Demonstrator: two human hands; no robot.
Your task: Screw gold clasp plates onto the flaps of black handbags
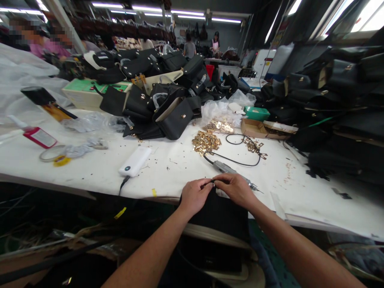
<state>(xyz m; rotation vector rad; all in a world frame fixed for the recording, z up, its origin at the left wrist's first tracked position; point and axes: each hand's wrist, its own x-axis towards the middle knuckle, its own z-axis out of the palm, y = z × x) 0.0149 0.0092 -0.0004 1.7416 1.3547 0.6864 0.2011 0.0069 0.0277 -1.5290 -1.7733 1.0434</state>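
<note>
A black bag (pixel 222 220) with a pale lining lies at the table's front edge, its opening facing me. At its far edge, my left hand (pixel 196 195) pinches the black material between thumb and fingers. Close beside it on the right, my right hand (pixel 235 188) is closed on the same edge, the fingertips of both hands nearly touching. Any small part between the fingertips is too small to make out. Just beyond my right hand lies a grey pen-like power tool (pixel 223 167) with a thin tip and a black cable. Gold metal pieces (pixel 206 142) are heaped behind it.
Black bags (pixel 175 118) are piled at the back and right. A white power bank (pixel 135 161), a red-labelled bottle (pixel 40 137) and a yellow tape piece (pixel 154 192) lie on the left. A cardboard box (pixel 253 129) and green box (pixel 257 113) stand behind. People work farther off.
</note>
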